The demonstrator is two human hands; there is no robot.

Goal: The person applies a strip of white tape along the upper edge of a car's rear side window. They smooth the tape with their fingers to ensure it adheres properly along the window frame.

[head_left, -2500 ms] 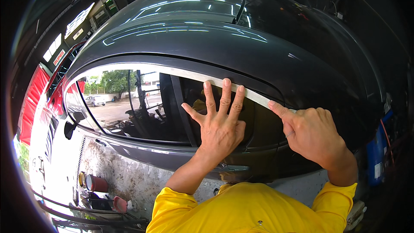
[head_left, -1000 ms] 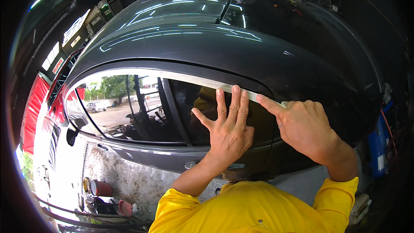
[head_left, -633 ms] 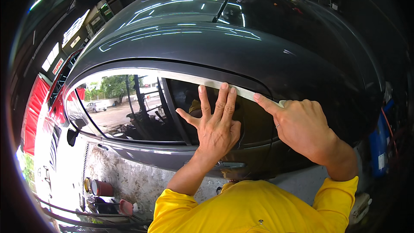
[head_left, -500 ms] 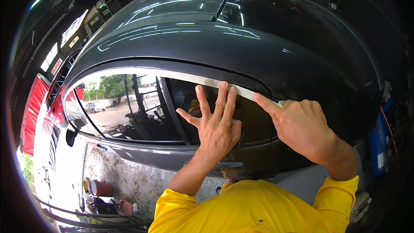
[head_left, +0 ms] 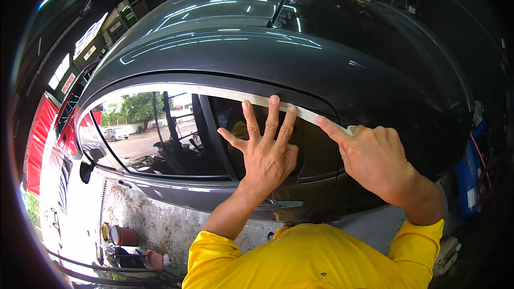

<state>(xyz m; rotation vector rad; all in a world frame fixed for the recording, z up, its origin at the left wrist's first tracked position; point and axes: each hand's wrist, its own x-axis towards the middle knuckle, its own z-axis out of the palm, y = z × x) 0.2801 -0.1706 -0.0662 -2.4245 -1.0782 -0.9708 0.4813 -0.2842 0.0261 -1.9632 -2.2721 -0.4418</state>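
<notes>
A pale strip of masking tape (head_left: pixel 235 94) runs along the upper window trim of a dark grey car (head_left: pixel 225 48). My left hand (head_left: pixel 266 152) is open, its fingers spread and the fingertips laid on the tape and trim above the rear side window (head_left: pixel 227 123). To its right, my right hand (head_left: pixel 377 160) points its index finger along the strip, the tip pressed on it. Its other fingers are curled round what looks like the tape roll (head_left: pixel 350 129); only a pale edge shows behind the index finger.
Below the car's door handle (head_left: pixel 286 204) lies a stained concrete floor. A reddish bucket (head_left: pixel 124 236) and a pink container (head_left: pixel 155 260) stand at the lower left. The side mirror (head_left: pixel 86 171) juts out at left; a blue drum (head_left: pixel 467 182) stands at right.
My left hand has shifted slightly left, and its fingers have spread a little wider on the trim. The right hand stays at nearly the same place on the tape.
</notes>
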